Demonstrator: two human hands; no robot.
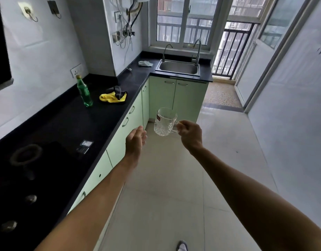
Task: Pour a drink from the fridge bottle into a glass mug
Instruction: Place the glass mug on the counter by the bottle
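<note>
Forearms [246, 187] outstretched: right hand [190, 134] pinches mug [164, 125] handle, left hand [136, 142] seemingly slack.

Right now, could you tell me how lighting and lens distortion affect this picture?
Head view: daylight from the window leaves the near end of the black counter in deep shadow; the wide-angle lens bows the walls and stretches the forearms; the glass mug in the right hand and the green bottle look sharp.

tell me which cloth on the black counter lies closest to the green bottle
The crumpled yellow cloth, with a dark grey cloth bunched on it, just right of the green plastic bottle. The pale crumpled cloth lies farther off, beside the steel sink.
</note>
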